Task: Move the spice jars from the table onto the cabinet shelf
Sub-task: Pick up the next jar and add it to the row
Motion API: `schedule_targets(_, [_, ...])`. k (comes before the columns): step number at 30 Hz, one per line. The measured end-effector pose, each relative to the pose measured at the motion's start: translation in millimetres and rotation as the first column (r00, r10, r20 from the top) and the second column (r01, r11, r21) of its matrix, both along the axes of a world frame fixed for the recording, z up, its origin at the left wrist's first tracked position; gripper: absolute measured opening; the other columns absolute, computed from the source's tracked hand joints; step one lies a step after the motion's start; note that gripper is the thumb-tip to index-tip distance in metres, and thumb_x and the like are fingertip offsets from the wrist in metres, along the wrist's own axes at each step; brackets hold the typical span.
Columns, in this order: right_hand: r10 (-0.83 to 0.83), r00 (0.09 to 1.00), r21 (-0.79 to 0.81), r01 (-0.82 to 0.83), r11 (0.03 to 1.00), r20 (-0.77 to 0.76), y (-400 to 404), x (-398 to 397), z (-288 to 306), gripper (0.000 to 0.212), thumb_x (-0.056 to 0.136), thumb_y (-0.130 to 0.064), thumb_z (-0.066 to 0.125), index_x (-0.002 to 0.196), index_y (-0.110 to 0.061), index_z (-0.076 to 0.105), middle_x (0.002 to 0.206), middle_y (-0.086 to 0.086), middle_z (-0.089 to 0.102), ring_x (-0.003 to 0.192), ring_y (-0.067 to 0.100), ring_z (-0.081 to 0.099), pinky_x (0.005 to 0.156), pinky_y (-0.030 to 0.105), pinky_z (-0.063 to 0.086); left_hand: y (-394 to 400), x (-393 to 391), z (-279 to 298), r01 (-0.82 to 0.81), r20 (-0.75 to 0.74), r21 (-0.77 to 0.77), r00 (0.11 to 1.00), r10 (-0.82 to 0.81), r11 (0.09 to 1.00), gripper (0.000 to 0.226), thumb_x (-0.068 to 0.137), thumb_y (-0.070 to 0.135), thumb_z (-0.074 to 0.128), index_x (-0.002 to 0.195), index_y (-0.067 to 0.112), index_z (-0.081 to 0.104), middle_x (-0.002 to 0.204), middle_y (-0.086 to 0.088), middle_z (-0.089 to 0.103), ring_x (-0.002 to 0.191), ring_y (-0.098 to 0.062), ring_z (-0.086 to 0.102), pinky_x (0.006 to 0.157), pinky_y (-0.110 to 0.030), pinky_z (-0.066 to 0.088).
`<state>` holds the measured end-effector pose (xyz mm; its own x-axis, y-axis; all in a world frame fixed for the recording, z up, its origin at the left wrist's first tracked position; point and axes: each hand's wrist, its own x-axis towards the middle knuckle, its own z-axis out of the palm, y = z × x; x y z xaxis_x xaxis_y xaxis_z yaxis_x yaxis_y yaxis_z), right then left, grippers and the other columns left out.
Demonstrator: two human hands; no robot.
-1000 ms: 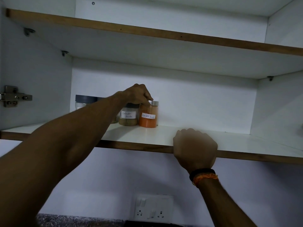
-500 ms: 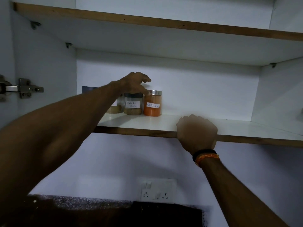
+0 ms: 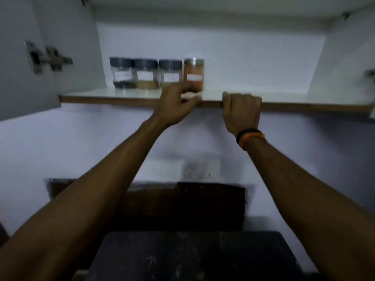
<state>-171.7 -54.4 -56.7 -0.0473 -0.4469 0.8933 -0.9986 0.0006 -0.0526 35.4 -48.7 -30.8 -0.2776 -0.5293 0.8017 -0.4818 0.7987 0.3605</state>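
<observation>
While both arms reach up toward the open cabinet, the head view shows four spice jars standing upright in a row at the back left of the shelf [image 3: 125,93]. From left to right they are a dark-lidded jar [image 3: 121,73] with dark contents, a second dark-lidded jar [image 3: 146,74] with tan powder, a third dark-lidded jar [image 3: 170,73] partly hidden at its base, and an orange jar [image 3: 194,73] with a silvery lid. Each carries a white label, too blurred to read. The jars sit just beside one another, possibly touching.

The left hand [image 3: 176,105] is at the front lip of the shelf, in front of the two rightmost jars, its fingers loosely curled and holding nothing; whether it touches the shelf edge cannot be told through the blur. The right hand [image 3: 242,111] is closed over the wooden front edge of the shelf, fingers hooked on top, well to the right of the jars. A black and orange wristband [image 3: 249,136] circles that wrist.

At left, a metal hinge [image 3: 47,57] sits on the cabinet wall. Below the shelf, a white wall socket [image 3: 199,171] is blurred, and a dark counter surface [image 3: 192,256] fills the bottom.
</observation>
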Motion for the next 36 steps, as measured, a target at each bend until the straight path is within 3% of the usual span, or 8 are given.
schedule_targets(4, [0.117, 0.993, 0.056, -0.116, 0.992, -0.022, 20.0, 4.9, -24.2, 0.047, 0.098, -0.028, 0.037, 0.139, -0.013, 0.053, 0.138, 0.010, 0.058, 0.129, 0.030, 0.049, 0.115, 0.044, 0.025, 31.4, -10.2, -70.1, -0.007, -0.101, -0.102, 0.995, -0.004, 0.995, 0.019, 0.090, 0.010, 0.066, 0.106, 0.003, 0.072, 0.107, -0.007, 0.073, 0.102, -0.020, 0.067, 0.094, -0.028, 0.051])
schedule_targets(6, [0.138, 0.990, 0.068, -0.138, 0.988, 0.003, 29.5, 8.0, -37.2, 0.060, 0.092, -0.023, 0.041, 0.151, -0.014, 0.038, 0.155, 0.010, 0.039, 0.144, 0.031, 0.033, 0.118, 0.045, 0.023, 38.1, -15.4, -109.7, 0.000, -0.057, 0.015, 0.998, 0.001, 1.000, 0.021, 0.089, 0.009, 0.066, 0.109, 0.003, 0.071, 0.110, -0.008, 0.073, 0.104, -0.021, 0.067, 0.095, -0.031, 0.050])
schedule_targets(8, [0.148, 0.988, 0.074, -0.151, 0.986, 0.042, 40.9, 9.8, -58.1, 0.064, 0.088, -0.020, 0.043, 0.152, -0.016, 0.037, 0.160, 0.011, 0.029, 0.146, 0.032, 0.028, 0.114, 0.044, 0.028, 44.1, -19.5, -155.8, 0.037, 0.006, 0.290, 0.999, -0.040, 0.956, 0.024, 0.089, 0.010, 0.068, 0.112, 0.003, 0.070, 0.113, -0.009, 0.072, 0.105, -0.022, 0.067, 0.095, -0.031, 0.053])
schedule_targets(12, [0.187, 0.961, 0.257, -0.238, 0.937, 0.205, 64.5, 2.5, -133.7, 0.057, 0.085, -0.013, 0.050, 0.143, -0.013, 0.051, 0.150, 0.014, 0.043, 0.134, 0.032, 0.043, 0.108, 0.040, 0.034, 59.8, -16.9, -252.5, -0.073, 0.259, 0.669, 0.955, -0.141, 0.739, 0.027, 0.088, 0.017, 0.074, 0.115, 0.012, 0.071, 0.115, -0.005, 0.071, 0.108, -0.018, 0.066, 0.092, -0.022, 0.048])
schedule_targets(18, [0.098, 0.905, 0.545, -0.333, 0.770, 0.414, 122.1, 3.7, -274.5, 0.031, 0.082, -0.003, 0.056, 0.107, -0.009, 0.073, 0.113, 0.014, 0.066, 0.107, 0.034, 0.058, 0.094, 0.040, 0.046, 107.2, -3.4, -365.6, -0.207, 0.369, 0.860, 0.883, -0.291, 0.466, 0.020, 0.094, 0.012, 0.065, 0.112, 0.006, 0.070, 0.115, -0.011, 0.071, 0.109, -0.023, 0.066, 0.099, -0.037, 0.051])
schedule_targets(24, [-0.047, 0.879, 0.816, -0.418, 0.400, 0.474, 184.4, 27.8, -371.8, 0.020, 0.087, -0.010, 0.062, 0.101, -0.014, 0.075, 0.102, 0.009, 0.073, 0.100, 0.026, 0.065, 0.093, 0.041, 0.053, 156.8, 10.9, -426.4, -0.252, 0.364, 0.906, 0.872, -0.326, 0.340, 0.017, 0.097, 0.011, 0.058, 0.109, 0.008, 0.069, 0.115, -0.010, 0.068, 0.109, -0.024, 0.064, 0.097, -0.036, 0.050])
schedule_targets(30, [-0.025, 0.924, 0.908, -0.371, 0.197, 0.383, 229.1, 53.1, -414.1, 0.021, 0.093, -0.024, 0.056, 0.106, -0.017, 0.071, 0.105, 0.007, 0.071, 0.104, 0.027, 0.064, 0.090, 0.038, 0.053, 178.5, 15.3, -449.9, -0.295, 0.378, 0.920, 0.843, -0.382, 0.258, 0.027, 0.096, 0.008, 0.055, 0.121, 0.015, 0.064, 0.123, -0.005, 0.061, 0.115, -0.020, 0.059, 0.099, -0.035, 0.049])
schedule_targets(36, [0.064, 0.972, 0.970, -0.229, 0.086, 0.224, 250.2, 58.1, -438.9, 0.067, 0.082, -0.063, 0.060, 0.132, -0.019, 0.053, 0.131, 0.010, 0.054, 0.118, 0.031, 0.052, 0.100, 0.044, 0.045, 186.0, 17.9, -455.1, -0.265, 0.337, 0.935, 0.867, -0.367, 0.234, 0.025, 0.097, 0.006, 0.053, 0.118, 0.011, 0.063, 0.120, -0.006, 0.060, 0.107, -0.016, 0.056, 0.088, -0.030, 0.046])
